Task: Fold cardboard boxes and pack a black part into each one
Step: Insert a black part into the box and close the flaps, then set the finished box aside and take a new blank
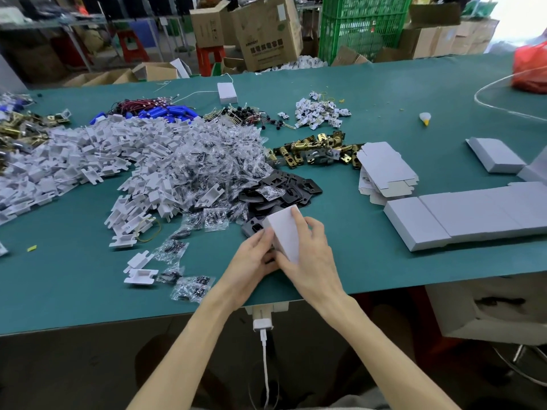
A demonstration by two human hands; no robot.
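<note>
A small white cardboard box (pixel 283 232) is held just above the green table (pixel 370 113), near its front edge. My right hand (pixel 307 250) grips it from the right, fingers curled over its top face. My left hand (pixel 251 258) holds its left end, fingers against the side. Just behind the box lies a pile of flat black parts (pixel 281 190), each with a rectangular hole. A stack of flat unfolded white boxes (pixel 384 170) lies to the right. Folded white boxes (pixel 461 217) stand in a row at the right.
A wide heap of white inserts and clear screw bags (pixel 154 161) fills the left half. Brass latches (pixel 316 149) lie behind the black parts. Loose bags (pixel 192 287) and inserts (pixel 139 275) sit by my left forearm. A white charger (pixel 262 321) hangs under the table edge.
</note>
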